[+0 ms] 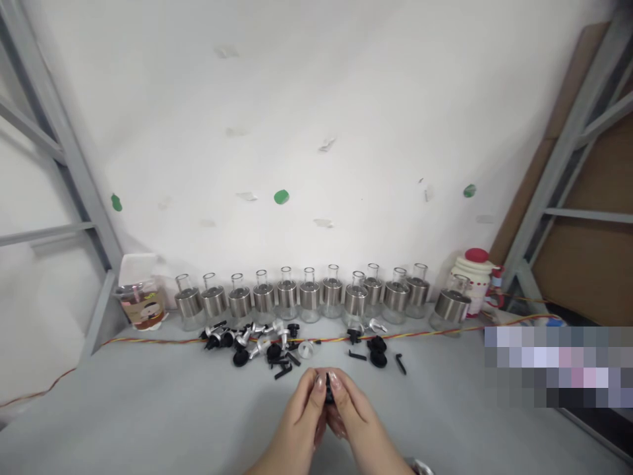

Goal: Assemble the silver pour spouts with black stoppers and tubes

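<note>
My left hand [307, 404] and my right hand [350, 405] meet low in the middle of the head view. Between thumbs and fingers they pinch a small black plastic part [329, 392], mostly covered by the fingers. Beyond the hands to the left lies a loose heap of silver pour spouts [243, 339], black round caps [241, 357] and short black sticks [283, 372]. Further right are another black cap [378, 358], a silver spout [377, 326] and a bent black lever piece [400, 363].
Several glass bottles with steel sleeves [310, 295] line the wall. A twisted red and yellow wire [420, 334] crosses the grey table [148, 409]. At the left stands a plastic tub [143, 307]; at the right, a white jug with a red lid [472, 284]. A blurred patch covers the right side.
</note>
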Motion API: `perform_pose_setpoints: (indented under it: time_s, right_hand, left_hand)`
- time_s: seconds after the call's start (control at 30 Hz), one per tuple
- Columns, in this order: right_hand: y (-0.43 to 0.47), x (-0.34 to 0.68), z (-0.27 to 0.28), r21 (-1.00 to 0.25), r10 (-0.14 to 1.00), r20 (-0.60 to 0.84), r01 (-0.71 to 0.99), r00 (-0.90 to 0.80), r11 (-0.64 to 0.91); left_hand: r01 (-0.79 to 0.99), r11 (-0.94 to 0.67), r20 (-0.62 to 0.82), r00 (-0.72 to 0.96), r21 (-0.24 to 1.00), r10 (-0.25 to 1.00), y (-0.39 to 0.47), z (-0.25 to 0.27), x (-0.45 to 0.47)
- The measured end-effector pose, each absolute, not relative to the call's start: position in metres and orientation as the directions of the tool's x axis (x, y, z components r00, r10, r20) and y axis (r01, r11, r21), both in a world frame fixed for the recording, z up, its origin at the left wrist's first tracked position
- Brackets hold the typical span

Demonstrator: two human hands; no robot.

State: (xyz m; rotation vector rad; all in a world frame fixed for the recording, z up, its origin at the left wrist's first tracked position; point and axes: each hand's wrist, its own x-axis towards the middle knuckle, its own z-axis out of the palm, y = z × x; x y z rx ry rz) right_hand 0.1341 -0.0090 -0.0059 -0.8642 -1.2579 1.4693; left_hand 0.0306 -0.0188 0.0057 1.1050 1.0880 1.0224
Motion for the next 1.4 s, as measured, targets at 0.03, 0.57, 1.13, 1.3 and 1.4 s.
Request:
perform_pose_setpoints:
  time_s: [0.03, 0.57, 1.13, 1.3, 1.4]
  right_hand:
    - [-0.009, 0.134, -0.006, -0.974, 0.964, 0.082, -0.224, -0.254, 0.024]
    - [-0.009, 0.140, 0.006, -0.981, 0.956, 0.186, -0.096, -0.228, 0.168]
    - [0.071, 0.223, 0.001, -0.208, 0.862, 0.501, 0.957, -0.072, 0.201]
    - [0.075, 0.223, -0.012, -0.143, 0.868, 0.481, 0.965, -0.125, 0.218]
    - [0.078, 0.220, -0.016, -0.131, 0.867, 0.472, 0.960, -0.161, 0.249]
  left_hand:
    - [-0.092, 0.151, -0.134, 0.171, 0.984, 0.976, -0.019, 0.005, 0.031]
    - [-0.109, 0.169, -0.149, 0.168, 0.980, 0.974, -0.008, -0.004, 0.033]
    - [-0.355, 0.318, -0.298, 0.112, 0.879, 0.948, 0.020, 0.005, 0.012]
    - [-0.319, 0.370, -0.347, 0.126, 0.873, 0.929, 0.022, 0.006, 0.011]
    - [-0.310, 0.371, -0.339, 0.152, 0.875, 0.928, 0.022, 0.003, 0.012]
